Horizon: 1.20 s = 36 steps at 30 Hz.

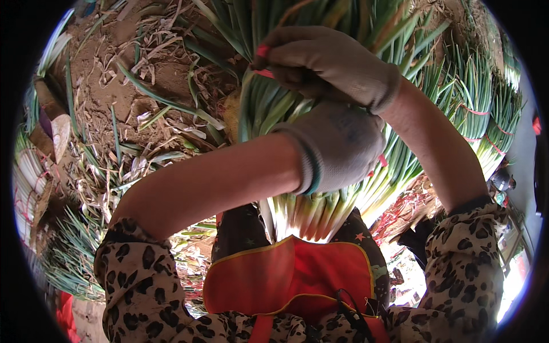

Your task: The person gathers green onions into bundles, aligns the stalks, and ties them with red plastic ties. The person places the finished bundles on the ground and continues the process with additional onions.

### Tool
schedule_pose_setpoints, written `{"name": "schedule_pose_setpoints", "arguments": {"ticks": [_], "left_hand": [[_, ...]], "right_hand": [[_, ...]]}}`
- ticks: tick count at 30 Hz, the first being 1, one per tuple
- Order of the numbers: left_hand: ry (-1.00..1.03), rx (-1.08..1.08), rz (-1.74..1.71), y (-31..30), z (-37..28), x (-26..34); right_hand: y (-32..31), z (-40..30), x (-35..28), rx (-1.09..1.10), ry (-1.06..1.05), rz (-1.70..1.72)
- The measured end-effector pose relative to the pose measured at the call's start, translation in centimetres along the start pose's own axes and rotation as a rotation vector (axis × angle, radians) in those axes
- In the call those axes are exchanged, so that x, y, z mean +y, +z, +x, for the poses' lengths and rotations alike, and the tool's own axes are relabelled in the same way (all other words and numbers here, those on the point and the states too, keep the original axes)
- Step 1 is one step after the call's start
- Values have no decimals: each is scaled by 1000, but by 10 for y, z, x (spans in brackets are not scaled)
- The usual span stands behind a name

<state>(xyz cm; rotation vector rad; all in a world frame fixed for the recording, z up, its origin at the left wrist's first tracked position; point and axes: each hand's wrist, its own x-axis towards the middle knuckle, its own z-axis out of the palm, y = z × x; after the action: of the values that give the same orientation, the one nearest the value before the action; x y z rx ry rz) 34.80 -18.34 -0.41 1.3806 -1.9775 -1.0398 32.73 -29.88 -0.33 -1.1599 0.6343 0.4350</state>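
Observation:
A thick bundle of green onions [274, 96] lies before me, its pale root ends between my knees and its leaves pointing away. My forearms cross above it. My right hand [330, 64], in a grey-brown knit glove, is farther out, its fingers pinched at a red tie strip [265, 73] on the bundle's left side. Nearer me, my left hand [343, 145], gloved in grey knit with a green cuff edge, is curled against the bundle. Small red ends [382, 160] show beside it. Its fingers are mostly hidden, so its hold cannot be seen.
Tied green onion bundles [476, 103] stand at the right, and pale-stemmed ones [30, 171] lie far left. Dry leaves and trimmings [146, 107] cover the soil. A broad blade-like tool [55, 115] is at the left. Red strips [396, 214] lie by my right knee. My red apron [257, 278] covers my lap.

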Motion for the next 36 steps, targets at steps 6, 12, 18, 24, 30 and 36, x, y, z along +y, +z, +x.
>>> {"name": "schedule_pose_setpoints", "arguments": {"ticks": [6,12,18,24,30,36], "left_hand": [[17,273,-151,13,-32,-34],[172,281,54,20,-22,-22],[70,119,-314,2,-21,9],[67,24,-88,-21,-44,33],[29,70,-45,-35,-52,51],[-80,-1,-787,-30,-36,0]], "right_hand": [[-7,0,9,67,-697,-704],[17,-63,-6,172,-154,-160],[6,-92,1,196,-61,148],[7,-107,11,107,-158,158],[-5,-138,16,-26,-41,263],[-13,-131,43,25,-341,81]]}}
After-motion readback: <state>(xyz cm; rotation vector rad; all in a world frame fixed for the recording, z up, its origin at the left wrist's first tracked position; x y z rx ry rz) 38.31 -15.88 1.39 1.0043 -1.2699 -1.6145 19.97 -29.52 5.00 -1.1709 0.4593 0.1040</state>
